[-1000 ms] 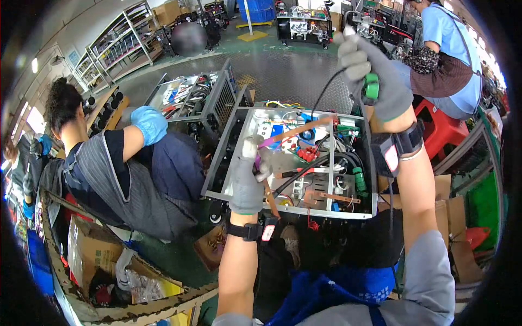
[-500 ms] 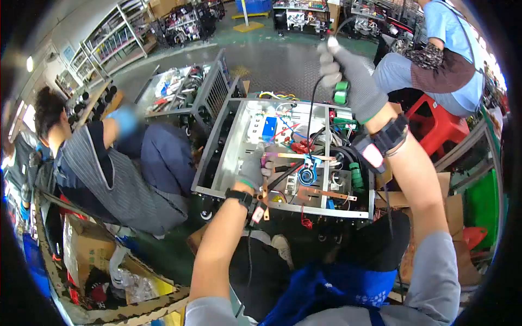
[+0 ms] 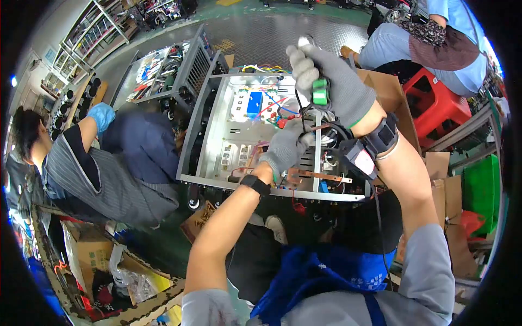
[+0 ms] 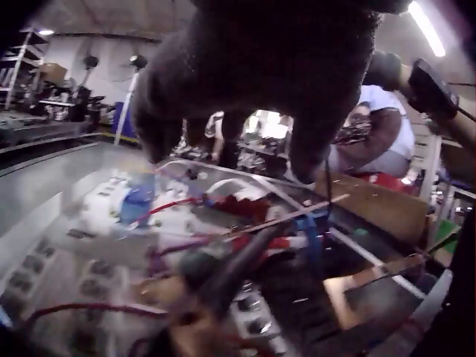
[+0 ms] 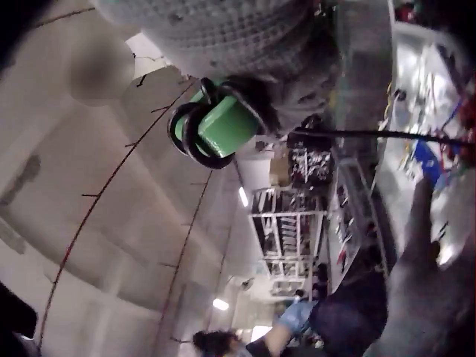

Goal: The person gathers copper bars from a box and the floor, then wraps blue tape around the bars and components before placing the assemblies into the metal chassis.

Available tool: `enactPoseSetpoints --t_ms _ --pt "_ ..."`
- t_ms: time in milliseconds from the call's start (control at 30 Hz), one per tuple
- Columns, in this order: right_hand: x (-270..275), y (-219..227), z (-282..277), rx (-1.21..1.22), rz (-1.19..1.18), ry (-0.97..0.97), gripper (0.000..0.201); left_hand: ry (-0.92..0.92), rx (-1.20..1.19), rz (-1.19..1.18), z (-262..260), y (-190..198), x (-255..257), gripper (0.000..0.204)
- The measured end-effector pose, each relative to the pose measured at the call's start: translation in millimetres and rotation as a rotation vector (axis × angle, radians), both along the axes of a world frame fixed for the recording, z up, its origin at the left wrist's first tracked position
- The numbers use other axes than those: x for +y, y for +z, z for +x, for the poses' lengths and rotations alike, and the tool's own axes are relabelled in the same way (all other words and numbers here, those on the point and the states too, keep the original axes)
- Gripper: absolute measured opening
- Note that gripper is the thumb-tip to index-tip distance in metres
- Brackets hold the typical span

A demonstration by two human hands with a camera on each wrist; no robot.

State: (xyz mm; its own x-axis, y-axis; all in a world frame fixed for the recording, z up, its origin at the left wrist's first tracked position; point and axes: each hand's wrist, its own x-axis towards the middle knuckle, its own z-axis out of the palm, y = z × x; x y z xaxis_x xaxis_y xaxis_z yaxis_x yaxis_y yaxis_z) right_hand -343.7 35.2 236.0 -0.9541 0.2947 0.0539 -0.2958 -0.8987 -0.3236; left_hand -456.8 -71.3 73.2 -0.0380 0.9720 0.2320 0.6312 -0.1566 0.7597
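My gloved right hand (image 3: 340,84) is raised over the far right of an open metal chassis (image 3: 215,130). It grips a black cable (image 5: 349,134) wound through a green ring core (image 5: 227,126), which sits against the curled fingers. From that hand the cable runs down toward the chassis. My gloved left hand (image 3: 285,148) reaches over the middle of the chassis, fingers spread and pointing down among wires in the left wrist view. Near it lie a flat copper bar (image 3: 321,175), a blue block (image 3: 254,103) and red parts (image 4: 242,208).
A person in a striped apron (image 3: 87,168) sits at left beside another chassis (image 3: 155,73). Another person in blue (image 3: 457,70) sits behind a red stool (image 3: 435,103). A bin of scrap (image 3: 117,271) stands at lower left, cardboard boxes (image 3: 391,95) at right.
The right hand has come down and left with the cable and green core. The left hand has moved right, off the copper bar with the purple sleeve, toward the chassis middle.
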Motion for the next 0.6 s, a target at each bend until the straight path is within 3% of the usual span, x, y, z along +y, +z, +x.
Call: enactPoseSetpoints --t_ms 33,100,133,167,200,233,267,333,367,433,500,533,600 --pt "5 7 2 0.021 0.0 -0.029 0.025 -0.032 -0.231 -0.205 1 10 0 0.032" --pt "23 21 4 0.06 -0.006 -0.084 0.024 -0.014 -0.538 -0.358 6 35 -4 0.027" --pt "27 26 9 -0.104 0.381 -0.424 0.023 0.024 -0.694 -0.347 5 37 -5 0.028" --pt "54 13 11 -0.34 0.67 -0.603 0.026 0.063 -0.846 -0.333 3 40 -6 0.028" --pt "101 -27 11 -0.699 0.896 -0.66 0.029 0.1 -0.993 -0.316 1 43 -7 0.028" --pt "129 -67 17 -0.988 1.046 -0.591 0.032 0.117 -1.008 -0.315 -6 32 -4 0.026" --pt "128 -102 25 -1.111 1.093 -0.465 0.036 0.143 -1.029 -0.359 -9 34 -3 0.027" --pt "41 -101 49 -0.966 0.865 -0.16 0.035 0.201 -1.093 -0.432 -12 35 1 0.03" --pt "0 -96 53 -0.897 0.764 -0.05 0.036 0.132 -1.174 -0.403 -13 26 8 0.029" --pt "-31 -99 58 -0.813 0.73 -0.056 0.038 -0.013 -0.294 -0.051 -18 17 9 0.033" --pt "-37 -111 65 -0.736 0.767 -0.146 0.037 -0.078 0.374 0.029 -15 42 -5 0.044" --pt "-29 -122 67 -0.678 0.615 -0.165 0.032 -0.246 0.381 0.207 -27 46 -5 0.043" --pt "-9 -131 70 -0.524 0.522 -0.267 0.03 0.114 -1.039 -0.462 -54 31 -3 0.038"
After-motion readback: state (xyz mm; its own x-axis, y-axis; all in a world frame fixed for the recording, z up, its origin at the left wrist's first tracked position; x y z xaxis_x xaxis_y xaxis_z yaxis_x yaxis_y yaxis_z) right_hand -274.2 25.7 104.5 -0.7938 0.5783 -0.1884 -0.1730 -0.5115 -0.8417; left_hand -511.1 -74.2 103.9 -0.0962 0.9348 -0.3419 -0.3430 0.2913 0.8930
